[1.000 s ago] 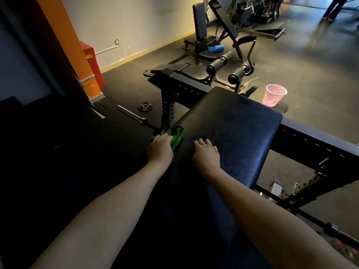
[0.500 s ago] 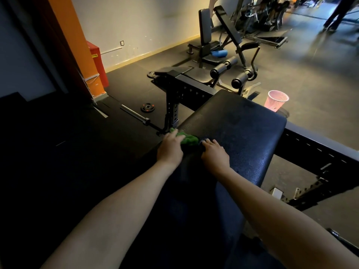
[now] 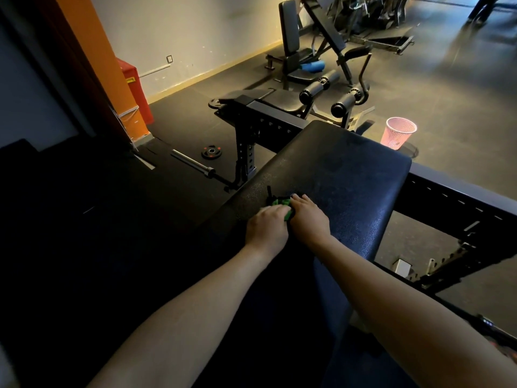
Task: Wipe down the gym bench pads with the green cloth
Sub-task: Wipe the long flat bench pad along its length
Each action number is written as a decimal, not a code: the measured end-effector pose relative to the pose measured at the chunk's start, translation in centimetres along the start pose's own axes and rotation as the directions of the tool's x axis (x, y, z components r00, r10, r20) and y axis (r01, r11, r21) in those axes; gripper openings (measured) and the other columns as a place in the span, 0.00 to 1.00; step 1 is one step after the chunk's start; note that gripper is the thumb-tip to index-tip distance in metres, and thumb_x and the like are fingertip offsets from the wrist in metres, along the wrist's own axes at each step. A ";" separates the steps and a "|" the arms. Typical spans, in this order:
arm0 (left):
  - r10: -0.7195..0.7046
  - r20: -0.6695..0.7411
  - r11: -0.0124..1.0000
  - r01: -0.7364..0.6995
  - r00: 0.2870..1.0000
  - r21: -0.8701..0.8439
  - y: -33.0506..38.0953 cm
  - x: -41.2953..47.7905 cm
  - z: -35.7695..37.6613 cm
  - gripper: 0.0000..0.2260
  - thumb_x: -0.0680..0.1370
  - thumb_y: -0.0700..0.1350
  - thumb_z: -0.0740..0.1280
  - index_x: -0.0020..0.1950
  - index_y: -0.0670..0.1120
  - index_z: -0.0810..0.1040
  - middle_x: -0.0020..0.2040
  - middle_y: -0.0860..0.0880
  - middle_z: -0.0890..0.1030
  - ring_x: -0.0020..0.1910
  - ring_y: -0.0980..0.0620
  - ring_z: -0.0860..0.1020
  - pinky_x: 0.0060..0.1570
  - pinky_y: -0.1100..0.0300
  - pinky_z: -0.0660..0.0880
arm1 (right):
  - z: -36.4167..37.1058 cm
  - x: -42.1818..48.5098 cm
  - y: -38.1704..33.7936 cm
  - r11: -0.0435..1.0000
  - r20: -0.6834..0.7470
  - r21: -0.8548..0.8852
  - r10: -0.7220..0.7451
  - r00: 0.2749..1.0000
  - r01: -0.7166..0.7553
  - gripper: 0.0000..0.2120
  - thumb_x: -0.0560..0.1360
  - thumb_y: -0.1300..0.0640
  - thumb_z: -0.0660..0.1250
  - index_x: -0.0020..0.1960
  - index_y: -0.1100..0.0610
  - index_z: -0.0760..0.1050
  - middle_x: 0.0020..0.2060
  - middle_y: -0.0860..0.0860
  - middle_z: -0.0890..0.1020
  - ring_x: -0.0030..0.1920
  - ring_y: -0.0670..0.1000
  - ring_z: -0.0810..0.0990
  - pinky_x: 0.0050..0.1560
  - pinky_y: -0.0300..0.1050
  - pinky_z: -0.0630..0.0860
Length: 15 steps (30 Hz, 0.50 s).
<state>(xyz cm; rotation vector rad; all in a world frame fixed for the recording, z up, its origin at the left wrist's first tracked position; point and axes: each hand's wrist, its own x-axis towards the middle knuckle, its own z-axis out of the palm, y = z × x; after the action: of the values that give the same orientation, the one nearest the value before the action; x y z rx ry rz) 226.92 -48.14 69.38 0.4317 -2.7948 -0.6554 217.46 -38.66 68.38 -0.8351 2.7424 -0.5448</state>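
On the near-left part of the black bench pad (image 3: 344, 175), the green cloth (image 3: 279, 203) lies bunched between both hands. Left hand (image 3: 267, 226): fingers curled over the cloth, slightly blurred. Right hand (image 3: 309, 219): fingertips on the cloth's right edge; pinching or only pressing, cannot tell. Judgement: cloth soft, light and limp, likely to crumple rather than glide, so best spread out and held under a flat palm. Pad surface looks textured, firm and fixed; moderate downward pressure should suffice.
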 end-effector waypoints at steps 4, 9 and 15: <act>0.007 0.026 1.000 -0.007 1.000 -0.023 -2.1 0.5 -0.6 0.20 0.81 0.36 0.58 0.72 0.49 0.75 0.72 0.49 0.74 0.73 0.48 0.68 0.72 0.51 0.67 | -0.2 0.0 0.1 1.000 -0.007 0.018 -0.002 1.000 0.002 0.26 0.79 0.59 0.57 0.77 0.50 0.65 0.78 0.46 0.63 0.79 0.49 0.55 0.77 0.53 0.59; -0.316 -0.036 0.948 0.317 0.948 0.029 -6.2 2.4 -2.6 0.18 0.84 0.42 0.58 0.74 0.48 0.72 0.80 0.46 0.62 0.79 0.42 0.57 0.76 0.46 0.58 | -0.1 -0.3 -0.4 1.000 -0.024 -0.013 -0.016 1.000 0.016 0.26 0.80 0.61 0.56 0.78 0.54 0.64 0.78 0.50 0.62 0.79 0.53 0.54 0.77 0.56 0.54; -0.220 0.010 0.974 0.219 0.975 0.064 -2.1 1.6 -1.6 0.12 0.82 0.44 0.62 0.65 0.48 0.78 0.64 0.47 0.79 0.64 0.45 0.75 0.60 0.53 0.72 | 0.0 -0.2 -0.4 1.000 -0.034 -0.010 -0.019 0.999 0.019 0.25 0.81 0.59 0.56 0.77 0.53 0.64 0.78 0.50 0.62 0.79 0.54 0.56 0.76 0.57 0.55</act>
<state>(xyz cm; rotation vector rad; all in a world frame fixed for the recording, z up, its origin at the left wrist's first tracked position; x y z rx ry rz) 226.41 -51.11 70.00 0.7601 -2.8142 -0.6190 217.82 -38.85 68.54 -0.8628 2.7726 -0.5550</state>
